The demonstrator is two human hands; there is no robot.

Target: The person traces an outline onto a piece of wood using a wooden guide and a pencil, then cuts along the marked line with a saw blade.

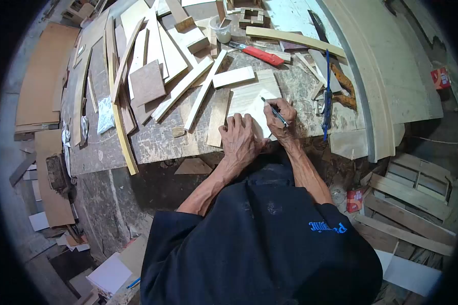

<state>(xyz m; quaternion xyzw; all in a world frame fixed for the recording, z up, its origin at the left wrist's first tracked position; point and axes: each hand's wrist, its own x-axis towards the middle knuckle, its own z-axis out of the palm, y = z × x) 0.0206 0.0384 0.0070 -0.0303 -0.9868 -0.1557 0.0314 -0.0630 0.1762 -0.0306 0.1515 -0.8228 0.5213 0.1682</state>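
Observation:
A dark pen is pinched in the fingers of my right hand, its body tilted up and to the left. Under that hand lies a white sheet, which looks like paper, on a pale wooden board. My left hand rests with fingers apart on the board and the sheet's left side, pressing down near the bench edge. Just left of it is a narrow wood piece. A short pale wood block lies beyond the hands.
Wood strips cover the left of the workbench. A red utility knife, a plastic cup, a blue bar-like tool and an orange-handled saw lie farther out. A long curved wood piece stands right.

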